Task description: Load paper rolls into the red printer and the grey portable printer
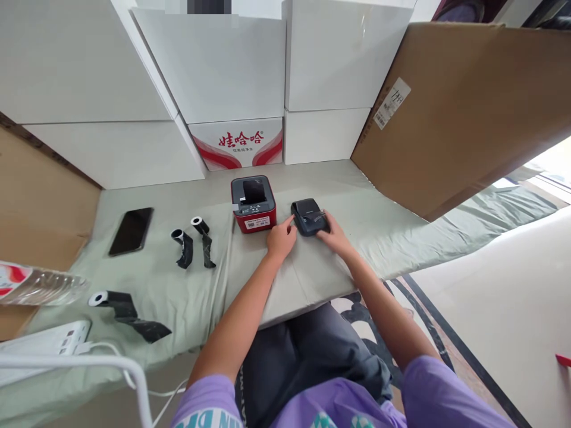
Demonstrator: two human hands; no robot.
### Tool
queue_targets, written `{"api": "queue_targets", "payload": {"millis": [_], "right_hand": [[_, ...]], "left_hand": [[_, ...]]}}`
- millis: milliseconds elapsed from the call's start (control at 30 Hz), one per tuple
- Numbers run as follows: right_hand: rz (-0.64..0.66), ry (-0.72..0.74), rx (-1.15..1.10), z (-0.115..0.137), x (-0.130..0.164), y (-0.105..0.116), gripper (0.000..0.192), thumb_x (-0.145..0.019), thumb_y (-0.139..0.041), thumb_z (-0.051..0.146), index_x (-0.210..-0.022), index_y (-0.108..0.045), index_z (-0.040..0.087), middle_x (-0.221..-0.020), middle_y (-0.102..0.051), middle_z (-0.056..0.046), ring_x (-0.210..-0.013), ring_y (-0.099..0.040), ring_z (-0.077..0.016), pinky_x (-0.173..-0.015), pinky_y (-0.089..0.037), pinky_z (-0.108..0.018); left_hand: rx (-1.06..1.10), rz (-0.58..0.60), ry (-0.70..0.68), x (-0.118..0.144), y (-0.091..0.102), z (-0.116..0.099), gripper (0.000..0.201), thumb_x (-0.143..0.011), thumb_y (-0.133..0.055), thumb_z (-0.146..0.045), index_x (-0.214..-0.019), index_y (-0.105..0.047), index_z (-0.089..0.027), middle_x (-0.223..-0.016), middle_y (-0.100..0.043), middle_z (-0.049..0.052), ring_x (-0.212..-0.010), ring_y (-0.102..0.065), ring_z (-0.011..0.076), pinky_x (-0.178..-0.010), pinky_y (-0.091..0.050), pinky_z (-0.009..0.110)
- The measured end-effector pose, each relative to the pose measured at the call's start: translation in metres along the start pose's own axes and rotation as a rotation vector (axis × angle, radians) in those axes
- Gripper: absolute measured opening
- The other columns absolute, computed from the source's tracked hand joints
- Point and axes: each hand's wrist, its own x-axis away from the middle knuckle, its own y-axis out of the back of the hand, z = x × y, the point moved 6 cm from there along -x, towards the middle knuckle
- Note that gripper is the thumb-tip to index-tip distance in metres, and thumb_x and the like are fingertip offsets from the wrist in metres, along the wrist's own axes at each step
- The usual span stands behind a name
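A small black printer (307, 214) sits on the green-covered table (187, 285). My right hand (333, 235) rests on its right front side, fingers on the top. My left hand (281, 237) touches its left edge with a fingertip. Just left of it stands a red and black label printer (253, 204) with its lid up. Three black ribbon rolls lie further left: two small ones (182, 246) (203, 236) partly unrolled, and a bigger one (122, 310) near the front edge.
A black phone (131, 230) lies at the left. White boxes (214, 71) are stacked behind the table, and a large cardboard sheet (464, 107) leans at the right. A plastic bottle (40, 286) and a white power strip (44, 343) sit at the front left.
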Motion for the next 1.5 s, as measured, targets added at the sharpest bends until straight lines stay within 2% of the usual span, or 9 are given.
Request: {"api": "queue_targets", "payload": {"millis": [100,367,500,933,1200,1300,1367,1433,1500], "right_hand": [[-0.074,0.023,0.096,0.01,0.008,-0.016,0.1,-0.06,-0.081,0.045,-0.148,-0.046,0.01,-0.148,-0.055,-0.025,-0.141,-0.05,-0.0417,-0.117,-0.04,-0.058],[-0.29,0.094,0.104,0.039,-0.013,-0.034,0.079,-0.065,-0.08,0.044,-0.134,-0.052,0.018,-0.126,-0.063,-0.016,-0.12,-0.061,-0.0334,-0.104,-0.051,-0.05],[-0.297,0.077,0.132,0.04,-0.019,-0.039,0.075,-0.067,-0.078,0.043,-0.132,-0.052,0.018,-0.123,-0.063,-0.015,-0.119,-0.06,-0.0333,-0.101,-0.051,-0.049],[-0.26,0.049,0.18,0.03,-0.021,-0.047,0.106,-0.069,-0.081,0.046,-0.154,-0.029,0.011,-0.146,-0.046,-0.025,-0.141,-0.045,-0.0363,-0.117,-0.041,-0.051],[-0.251,0.044,0.214,0.034,-0.019,-0.046,0.107,-0.07,-0.083,0.043,-0.156,-0.028,0.012,-0.145,-0.046,-0.025,-0.14,-0.047,-0.0365,-0.116,-0.042,-0.049],[-0.261,0.046,0.208,0.033,-0.019,-0.047,0.107,-0.069,-0.084,0.043,-0.155,-0.03,0.01,-0.144,-0.048,-0.024,-0.139,-0.048,-0.0363,-0.115,-0.043,-0.048],[-0.254,0.034,0.199,0.031,-0.02,-0.047,0.108,-0.068,-0.084,0.044,-0.155,-0.03,0.011,-0.144,-0.048,-0.024,-0.138,-0.05,-0.0365,-0.114,-0.045,-0.048],[-0.25,0.026,0.195,0.03,-0.02,-0.046,0.106,-0.069,-0.083,0.045,-0.155,-0.03,0.013,-0.145,-0.048,-0.024,-0.137,-0.051,-0.0364,-0.112,-0.046,-0.049],[-0.251,0.028,0.194,0.03,-0.02,-0.045,0.103,-0.07,-0.081,0.048,-0.154,-0.031,0.013,-0.143,-0.049,-0.023,-0.136,-0.051,-0.0365,-0.111,-0.047,-0.05]], "left_hand": [[-0.023,0.002,0.007,0.0,-0.001,0.001,0.047,-0.098,-0.051,-0.028,-0.143,-0.064,-0.032,-0.097,-0.081,0.005,-0.093,-0.074,0.0233,-0.081,-0.051,0.03],[-0.012,-0.008,-0.005,0.001,0.002,-0.001,0.047,-0.1,-0.046,-0.029,-0.144,-0.064,-0.031,-0.111,-0.08,0.008,-0.103,-0.074,0.0258,-0.087,-0.053,0.032],[-0.029,-0.002,0.001,0.0,0.001,-0.001,0.048,-0.1,-0.046,-0.03,-0.146,-0.061,-0.03,-0.108,-0.081,0.007,-0.103,-0.074,0.025,-0.088,-0.054,0.032],[0.004,-0.004,-0.003,-0.001,0.001,0.0,0.049,-0.098,-0.048,-0.027,-0.145,-0.063,-0.03,-0.105,-0.081,0.005,-0.097,-0.074,0.0236,-0.085,-0.053,0.031],[0.014,-0.002,0.001,0.0,0.001,0.001,0.049,-0.099,-0.048,-0.027,-0.146,-0.06,-0.029,-0.106,-0.08,0.004,-0.098,-0.073,0.0222,-0.091,-0.053,0.03],[0.069,-0.051,-0.037,-0.001,0.002,0.0,0.053,-0.098,-0.049,-0.024,-0.151,-0.055,-0.023,-0.122,-0.076,0.007,-0.11,-0.071,0.0224,-0.096,-0.053,0.031],[0.099,-0.079,-0.103,-0.003,0.002,-0.004,0.061,-0.096,-0.05,-0.023,-0.157,-0.046,-0.018,-0.145,-0.064,0.011,-0.126,-0.064,0.0236,-0.103,-0.052,0.032],[0.104,-0.051,-0.159,-0.005,-0.001,-0.007,0.069,-0.095,-0.049,-0.022,-0.162,-0.035,-0.017,-0.16,-0.049,0.011,-0.138,-0.056,0.0244,-0.11,-0.049,0.033],[0.099,0.015,-0.162,-0.008,-0.005,-0.008,0.073,-0.096,-0.047,-0.021,-0.165,-0.027,-0.02,-0.162,-0.047,0.009,-0.141,-0.054,0.0247,-0.112,-0.048,0.035]]}}
